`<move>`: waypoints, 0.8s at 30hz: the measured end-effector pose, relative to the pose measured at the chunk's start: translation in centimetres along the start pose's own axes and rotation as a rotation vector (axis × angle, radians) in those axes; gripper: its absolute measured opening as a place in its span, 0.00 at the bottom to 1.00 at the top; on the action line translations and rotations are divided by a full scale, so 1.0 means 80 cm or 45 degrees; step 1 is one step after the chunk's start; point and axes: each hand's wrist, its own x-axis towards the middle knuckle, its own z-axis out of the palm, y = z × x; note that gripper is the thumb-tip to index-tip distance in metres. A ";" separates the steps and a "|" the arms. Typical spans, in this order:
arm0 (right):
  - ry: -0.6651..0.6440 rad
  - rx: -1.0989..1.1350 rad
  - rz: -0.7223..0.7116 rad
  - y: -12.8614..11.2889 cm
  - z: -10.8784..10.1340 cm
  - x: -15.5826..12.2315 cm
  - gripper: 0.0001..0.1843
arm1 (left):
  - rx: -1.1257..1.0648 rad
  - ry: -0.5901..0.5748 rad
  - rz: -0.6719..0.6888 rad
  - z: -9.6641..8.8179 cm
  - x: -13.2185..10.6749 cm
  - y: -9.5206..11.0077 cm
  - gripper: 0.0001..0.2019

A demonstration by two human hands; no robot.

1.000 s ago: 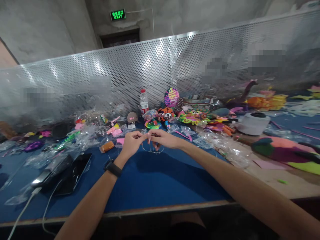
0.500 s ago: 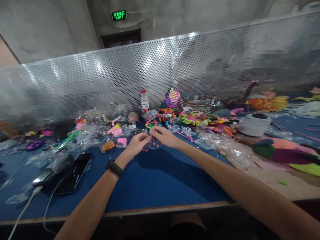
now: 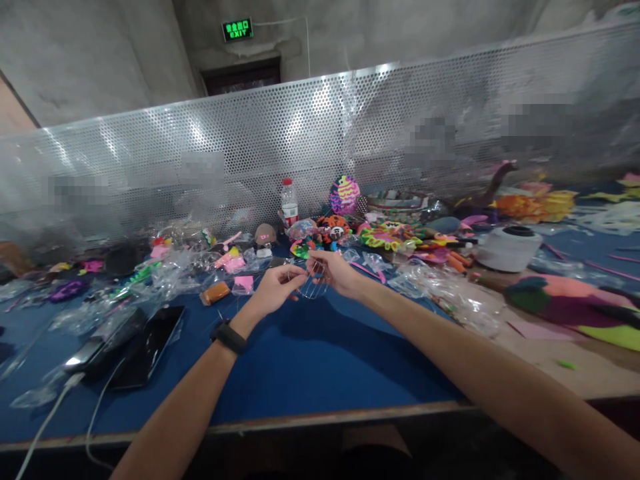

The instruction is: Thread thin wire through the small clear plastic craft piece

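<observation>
Blue surface (image 3: pixel 300 360): phone (image 3: pixel 145 347) lying left, cable attached.
Left hand (image 3: pixel 274 288): pinching small clear plastic piece (image 3: pixel 313 288).
Right hand (image 3: pixel 334 272): pinching same piece, held just above surface.
Behind: water bottle (image 3: pixel 289 203), perforated metal screen (image 3: pixel 250 153).

A: Change over the last second?

B: Both hands shifted up and away from the body. One second ago the left hand (image 3: pixel 274 291) and right hand (image 3: pixel 334 273) held the small clear plastic piece (image 3: pixel 314 287) nearer the table edge, with its lower part hanging below the fingers.

A: And now?

B: The piece is bunched closer between the fingertips, and the right hand sits slightly higher than the left.
</observation>
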 end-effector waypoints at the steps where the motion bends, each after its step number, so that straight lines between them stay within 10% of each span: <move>1: -0.007 0.061 0.063 -0.001 0.000 -0.001 0.15 | 0.011 0.010 0.042 0.001 0.000 0.000 0.13; 7: 0.013 0.099 0.140 -0.003 0.002 -0.003 0.14 | 0.015 0.077 0.116 0.002 0.002 -0.003 0.11; 18: 0.094 -0.581 -0.639 0.018 -0.007 0.008 0.15 | -0.017 0.202 0.062 -0.006 0.009 -0.013 0.10; 24: 0.075 -0.438 -0.426 0.019 -0.003 0.009 0.13 | 0.084 0.231 0.179 -0.013 0.009 -0.009 0.07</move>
